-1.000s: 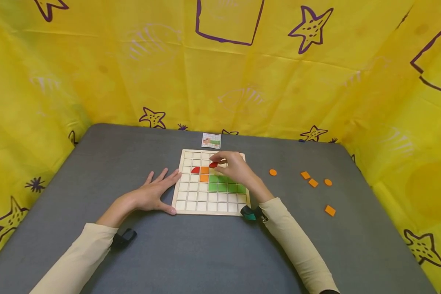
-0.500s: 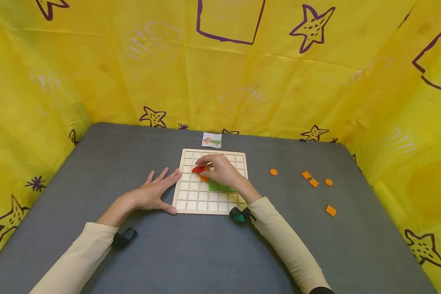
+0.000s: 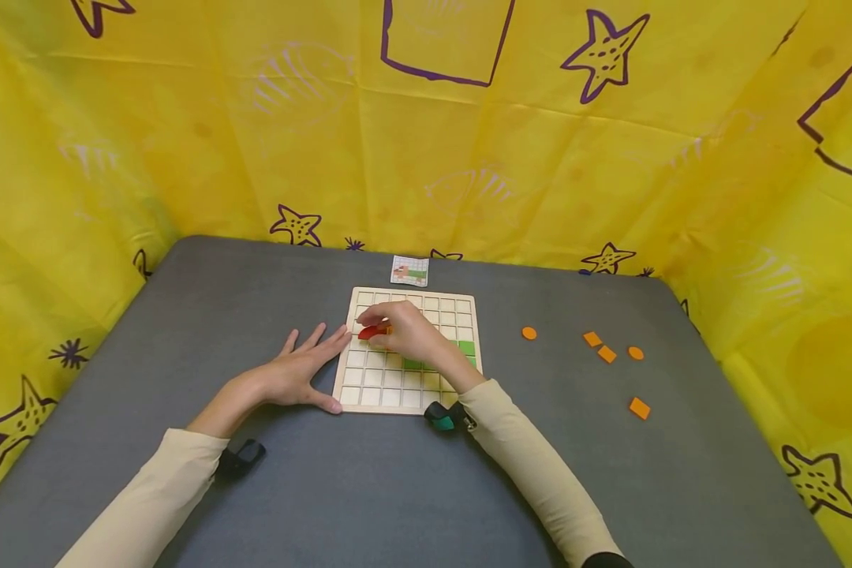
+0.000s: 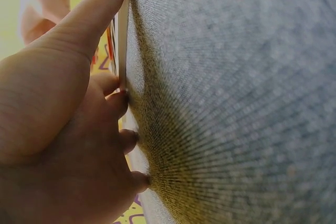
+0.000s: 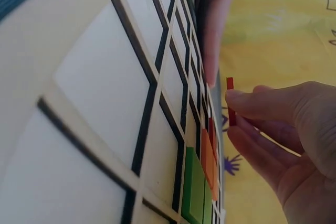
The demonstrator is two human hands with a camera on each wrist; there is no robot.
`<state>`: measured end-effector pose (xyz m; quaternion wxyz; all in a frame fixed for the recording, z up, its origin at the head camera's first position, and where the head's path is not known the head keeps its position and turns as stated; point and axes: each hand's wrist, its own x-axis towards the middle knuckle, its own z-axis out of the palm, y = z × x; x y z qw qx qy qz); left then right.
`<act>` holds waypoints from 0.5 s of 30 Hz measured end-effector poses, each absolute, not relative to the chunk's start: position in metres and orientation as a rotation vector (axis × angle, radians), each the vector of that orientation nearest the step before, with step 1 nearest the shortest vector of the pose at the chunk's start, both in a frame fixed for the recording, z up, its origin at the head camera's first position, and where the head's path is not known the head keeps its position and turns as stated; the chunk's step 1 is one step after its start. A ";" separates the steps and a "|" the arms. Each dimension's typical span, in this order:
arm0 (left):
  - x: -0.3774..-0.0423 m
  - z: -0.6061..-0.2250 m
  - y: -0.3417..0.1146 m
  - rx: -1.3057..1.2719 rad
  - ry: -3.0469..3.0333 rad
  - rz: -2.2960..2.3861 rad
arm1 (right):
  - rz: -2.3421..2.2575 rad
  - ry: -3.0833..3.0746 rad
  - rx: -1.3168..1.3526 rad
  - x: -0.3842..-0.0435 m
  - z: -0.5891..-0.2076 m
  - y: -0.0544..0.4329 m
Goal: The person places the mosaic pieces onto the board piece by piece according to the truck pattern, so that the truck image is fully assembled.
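My right hand (image 3: 410,335) pinches a small flat red tile (image 5: 231,113) between thumb and fingers, over the left part of a pale wooden grid board (image 3: 390,398). In the right wrist view that tile stands off from the board's surface. My left hand (image 3: 294,377) lies with fingers spread beside the board, its fingertips and thumb at the left edge. Green square tiles (image 3: 466,347) sit in the grid cells. Orange tiles (image 5: 206,153) and another red tile (image 5: 211,129) are in the cells too, mostly hidden by my right hand in the head view.
A small printed card (image 3: 409,270) with a coloured grid picture lies behind the board. To the right are loose orange round pieces (image 3: 529,334) and several orange square pieces (image 3: 639,408) on the grey table (image 3: 312,489). Yellow cloth (image 3: 426,134) surrounds the table's back and sides.
My right hand has moved left across the board with the red tile, from right of the orange tiles to near the left edge. The left hand has stayed put.
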<state>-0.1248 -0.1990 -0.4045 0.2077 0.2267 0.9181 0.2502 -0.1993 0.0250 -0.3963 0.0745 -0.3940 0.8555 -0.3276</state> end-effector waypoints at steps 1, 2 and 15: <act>-0.125 -0.404 -0.199 0.630 2.555 0.696 | -0.983 2.567 -1.189 -0.199 -0.397 0.024; -0.125 -0.404 -0.199 0.630 2.554 0.700 | -0.982 2.565 -1.195 -0.199 -0.397 0.023; -0.123 -0.404 -0.201 0.644 2.553 0.728 | -0.862 2.584 -1.245 -0.196 -0.403 0.009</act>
